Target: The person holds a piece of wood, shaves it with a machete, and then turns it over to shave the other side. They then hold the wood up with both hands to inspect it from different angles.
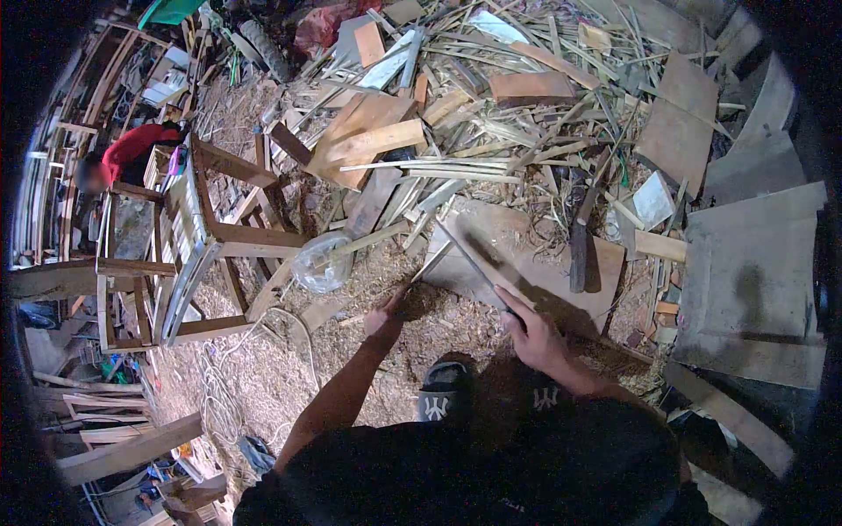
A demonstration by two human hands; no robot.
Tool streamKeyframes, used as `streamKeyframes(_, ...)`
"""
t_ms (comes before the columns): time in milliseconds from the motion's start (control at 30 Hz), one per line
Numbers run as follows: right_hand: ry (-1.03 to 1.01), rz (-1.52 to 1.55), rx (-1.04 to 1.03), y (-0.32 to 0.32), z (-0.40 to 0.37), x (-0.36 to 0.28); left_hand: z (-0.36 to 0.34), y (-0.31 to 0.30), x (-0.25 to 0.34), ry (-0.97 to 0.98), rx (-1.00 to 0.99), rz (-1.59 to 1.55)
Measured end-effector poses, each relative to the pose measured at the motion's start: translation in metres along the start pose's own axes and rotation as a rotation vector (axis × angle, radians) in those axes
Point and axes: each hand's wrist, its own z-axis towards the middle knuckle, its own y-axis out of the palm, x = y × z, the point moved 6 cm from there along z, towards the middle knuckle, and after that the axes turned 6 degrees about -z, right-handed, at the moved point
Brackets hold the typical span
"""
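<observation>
My left hand (384,323) is closed around one end of a thin pale strip (432,261), which slants up and to the right. A long, narrow grey rod (472,263) is gripped in my right hand (537,340), with its far end pointing up and to the left. I cannot tell exactly what kind of tool the rod is. The two thin pieces come close together at their far ends in this view. Beyond them lies a broad brown board (526,250) on a floor covered in wood shavings (351,386). My shoes (443,390) are just below my hands.
A large heap of wood strips and offcuts (491,140) spreads ahead. To the left stands a wooden frame (250,235), near a person in red (136,151). A clear plastic bag (323,263) and a coiled cord (224,386) lie on the floor. Panels (750,285) lean at right.
</observation>
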Motion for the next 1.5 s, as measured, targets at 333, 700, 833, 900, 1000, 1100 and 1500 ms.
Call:
streamKeyframes(333,0.127,-0.250,-0.129,0.003,0.000,0.003,0.000,-0.037,0.069,-0.084,-0.105,0.195)
streamKeyframes(700,-0.009,-0.126,-0.043,-0.006,0.000,-0.005,-0.006,-0.040,0.071,-0.036,-0.060,0.217)
streamKeyframes(833,0.102,-0.165,-0.087,-0.004,0.002,0.002,0.002,-0.031,0.059,-0.099,-0.103,0.194)
streamKeyframes(900,0.118,-0.121,-0.070,-0.005,0.000,-0.003,-0.004,-0.044,0.079,0.059,-0.057,0.240)
streamKeyframes(1000,-0.113,-0.026,0.041,-0.015,-0.001,-0.027,0.004,-0.004,0.005,0.095,-0.042,0.047)
streamKeyframes(1100,-0.055,-0.141,0.007,-0.006,0.001,-0.013,-0.005,-0.018,0.036,0.054,-0.068,0.073)
streamKeyframes(1500,-0.115,-0.089,0.037,-0.012,-0.001,-0.021,-0.003,-0.038,0.070,0.003,-0.056,0.242)
